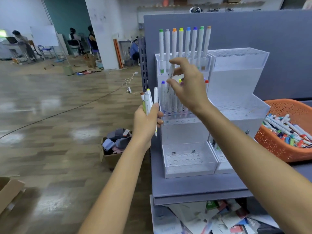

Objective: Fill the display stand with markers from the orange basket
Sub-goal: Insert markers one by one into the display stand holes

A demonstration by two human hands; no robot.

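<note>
A clear tiered display stand (189, 164) stands on a grey shelf. Its top tier holds several white markers (184, 43) with coloured caps; the middle tier holds several more; the bottom tier shows bare holes. My right hand (187, 86) pinches one white marker (170, 73), tilted over the middle tier. My left hand (146, 122) grips a bunch of three markers (149, 102) just left of the stand. The orange basket (287, 132) at the right holds several loose markers.
A second clear stand (239, 85) beside the first holds no markers on top. A grey back panel (253, 31) rises behind. Below the shelf lie papers (211, 218). A cardboard box (113, 149) with items sits on the floor at left. People stand far back.
</note>
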